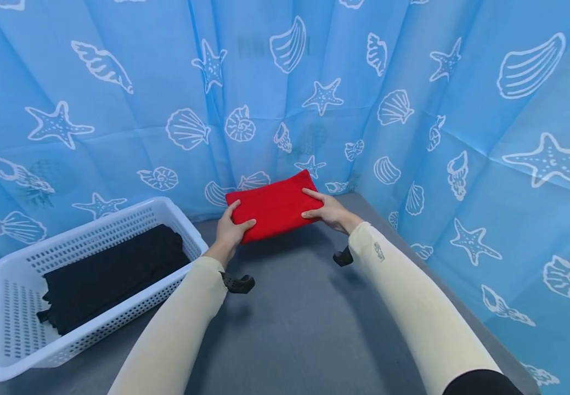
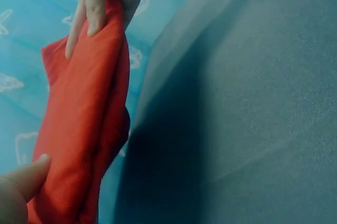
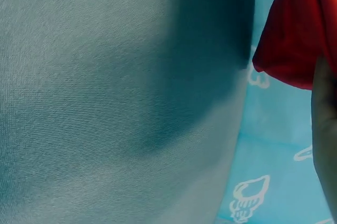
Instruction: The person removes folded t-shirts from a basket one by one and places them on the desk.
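A folded red cloth (image 1: 275, 206) is held up above the grey surface, its layers showing along the lower edge in the left wrist view. My left hand (image 1: 229, 227) grips its left end, with the thumb on the near face. At the other end my right hand (image 1: 333, 211) pinches the cloth between thumb and fingers. In the right wrist view only a corner of the red cloth (image 3: 295, 40) and part of the right hand (image 3: 325, 124) show at the edge.
A white perforated basket (image 1: 18, 263) stands on the left with folded black cloth (image 1: 117, 274) inside. The grey covered surface (image 1: 294, 318) spreads below the hands. A blue curtain (image 1: 265, 66) with white shells and starfish hangs behind and to the right.
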Available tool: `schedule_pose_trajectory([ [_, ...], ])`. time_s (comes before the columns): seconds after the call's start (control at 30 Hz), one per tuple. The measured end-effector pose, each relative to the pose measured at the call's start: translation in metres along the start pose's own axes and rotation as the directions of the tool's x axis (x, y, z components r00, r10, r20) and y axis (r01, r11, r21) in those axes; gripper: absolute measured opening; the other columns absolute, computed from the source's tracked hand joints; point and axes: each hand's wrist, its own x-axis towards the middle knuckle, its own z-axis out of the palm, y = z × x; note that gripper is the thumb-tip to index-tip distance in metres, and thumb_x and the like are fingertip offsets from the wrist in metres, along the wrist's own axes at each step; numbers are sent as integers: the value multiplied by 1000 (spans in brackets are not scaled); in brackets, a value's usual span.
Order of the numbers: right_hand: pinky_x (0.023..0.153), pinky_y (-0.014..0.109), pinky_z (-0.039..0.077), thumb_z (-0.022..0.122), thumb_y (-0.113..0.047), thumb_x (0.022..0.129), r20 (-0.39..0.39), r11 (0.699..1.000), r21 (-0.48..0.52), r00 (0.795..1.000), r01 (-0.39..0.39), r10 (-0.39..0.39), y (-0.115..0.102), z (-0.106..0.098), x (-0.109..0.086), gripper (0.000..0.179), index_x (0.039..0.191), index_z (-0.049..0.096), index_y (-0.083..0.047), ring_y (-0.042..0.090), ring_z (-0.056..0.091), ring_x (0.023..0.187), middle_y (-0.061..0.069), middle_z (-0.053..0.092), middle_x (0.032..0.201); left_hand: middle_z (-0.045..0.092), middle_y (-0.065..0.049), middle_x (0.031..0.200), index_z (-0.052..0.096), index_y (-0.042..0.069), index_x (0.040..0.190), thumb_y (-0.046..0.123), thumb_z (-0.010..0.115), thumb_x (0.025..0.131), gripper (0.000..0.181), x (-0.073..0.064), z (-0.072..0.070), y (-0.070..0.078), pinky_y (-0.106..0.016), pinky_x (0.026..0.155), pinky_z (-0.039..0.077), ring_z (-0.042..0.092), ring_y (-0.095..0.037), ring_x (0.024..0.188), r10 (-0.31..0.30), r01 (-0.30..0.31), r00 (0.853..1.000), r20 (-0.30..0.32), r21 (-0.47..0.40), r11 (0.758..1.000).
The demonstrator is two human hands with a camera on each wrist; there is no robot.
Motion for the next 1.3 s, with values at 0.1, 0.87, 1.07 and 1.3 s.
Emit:
schedule_pose_trajectory([
  [0.1, 78, 36, 50, 72, -7, 75, -41, 998, -59, 999, 7, -9, 5, -4, -1, 78, 139, 34, -29, 28, 30, 119, 7, 23, 140, 31, -7, 137, 32, 31, 139, 20, 75, 73, 79, 3, 8, -3, -40, 84, 46, 31, -28, 121, -5, 5, 1000, 10, -6, 1000],
  [0.87, 88, 35, 44, 71, -12, 77, -189, 914, -402, 981, -43, -38, 52, -11, 17, 70, 138, 38, -22, 28, 26, 126, 11, 25, 143, 28, -10, 141, 34, 26, 139, 14, 69, 79, 71, 14, 31, -39, -43, 93, 39, 27, -29, 125, -43, 37, 989, 139, 43, 998],
  [1.07, 88, 35, 44, 68, -11, 80, -230, 930, -358, 973, -82, -2, 56, -8, 15, 66, 138, 38, -17, 28, 28, 124, 12, 28, 142, 34, -9, 138, 40, 22, 136, 17, 71, 78, 66, 15, 31, -44, -42, 91, 41, 31, -27, 123, -18, 8, 997, 78, 119, 993],
  [1.3, 91, 36, 41, 65, -11, 83, -257, 931, -343, 966, -128, 39, 61, -7, 12, 62, 138, 38, -15, 29, 26, 125, 14, 27, 142, 41, -10, 133, 43, 20, 134, 19, 71, 78, 62, 15, 33, -44, -41, 87, 44, 38, -26, 117, 2, -10, 999, 42, 194, 981],
])
